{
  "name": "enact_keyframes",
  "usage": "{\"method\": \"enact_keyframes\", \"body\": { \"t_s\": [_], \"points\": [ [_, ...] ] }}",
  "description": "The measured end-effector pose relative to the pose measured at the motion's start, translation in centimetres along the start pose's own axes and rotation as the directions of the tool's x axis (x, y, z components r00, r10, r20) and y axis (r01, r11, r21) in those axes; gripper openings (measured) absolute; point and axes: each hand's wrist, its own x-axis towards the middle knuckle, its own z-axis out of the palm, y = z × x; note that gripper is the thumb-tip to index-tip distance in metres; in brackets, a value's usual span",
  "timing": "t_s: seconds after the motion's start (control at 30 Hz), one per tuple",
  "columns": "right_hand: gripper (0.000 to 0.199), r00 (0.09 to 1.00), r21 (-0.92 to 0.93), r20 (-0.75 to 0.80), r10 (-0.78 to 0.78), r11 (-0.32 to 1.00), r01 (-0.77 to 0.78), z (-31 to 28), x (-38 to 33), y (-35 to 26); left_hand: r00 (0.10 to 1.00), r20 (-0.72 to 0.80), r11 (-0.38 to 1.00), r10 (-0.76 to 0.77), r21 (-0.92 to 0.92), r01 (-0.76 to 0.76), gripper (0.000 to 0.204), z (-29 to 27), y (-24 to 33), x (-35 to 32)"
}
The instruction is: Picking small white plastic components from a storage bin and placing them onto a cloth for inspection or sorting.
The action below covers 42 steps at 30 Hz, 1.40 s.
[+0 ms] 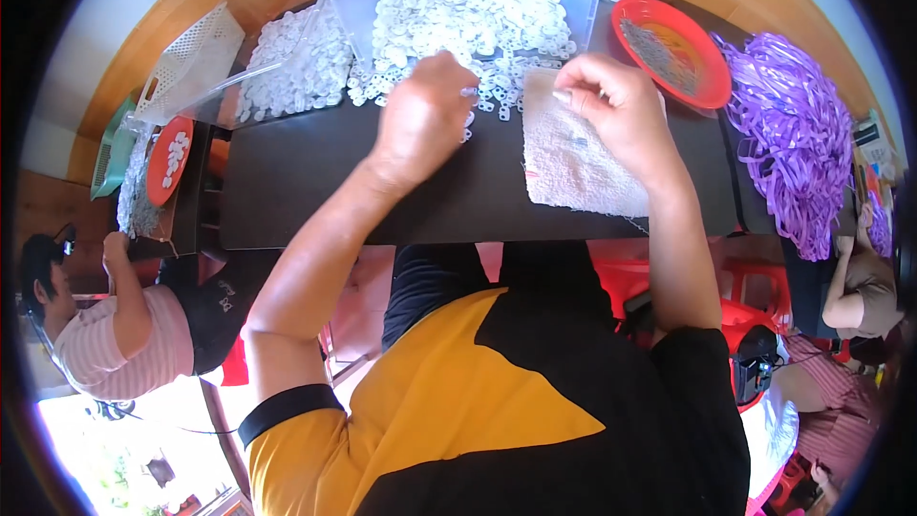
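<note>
On the dark tabletop [315, 182], a white cloth [573, 158] lies just below a heap of white plastic rings [468, 14]. The left hand [420, 115] pinches rings left of the cloth; the right hand [611, 105], fingers curled closed, rests on it.

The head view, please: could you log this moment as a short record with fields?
Left hand: on the white plastic pieces, fingers curled
Right hand: pinching something small over the white towel
Surface: black table
Right side: red bowl, purple ribbons
Left side: white basket, a seated person's arm
</note>
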Motion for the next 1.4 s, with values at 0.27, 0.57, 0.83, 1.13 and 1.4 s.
{"method": "enact_keyframes", "body": {
  "t_s": [0.27, 0.57, 0.83, 1.13, 1.4],
  "points": [
    [0.020, 0.954, -0.443, 0.213, -0.213, 0.848, 0.289, 0.0, -2.2, 3.7, 0.969, 0.242, 0.950, 0.059, 0.284, -0.129, 0.017, 4.8, 0.6, -0.5],
    [0.011, 0.937, -0.431, 0.291, -0.193, 0.848, 0.308, -0.4, -1.9, 3.6, 0.975, 0.208, 0.967, 0.075, 0.223, -0.122, 0.009, 4.8, 0.9, 0.0],
    [0.012, 0.944, -0.477, 0.167, -0.284, 0.815, 0.330, -0.9, -2.1, 2.2, 0.977, 0.195, 0.994, -0.086, -0.045, 0.097, 0.013, 3.7, 2.0, 0.1],
    [0.009, 0.945, -0.350, 0.085, -0.315, 0.879, 0.324, -0.1, -0.5, -0.3, 0.653, 0.628, 0.275, -0.423, -0.598, 0.753, 0.015, 1.8, 4.4, 2.3],
    [0.009, 0.973, 0.122, -0.103, -0.206, 0.968, 0.218, 1.9, 1.2, -1.0, 0.632, 0.632, -0.034, -0.448, -0.718, 0.695, 0.012, -0.6, 3.9, 3.1]
  ]
}}
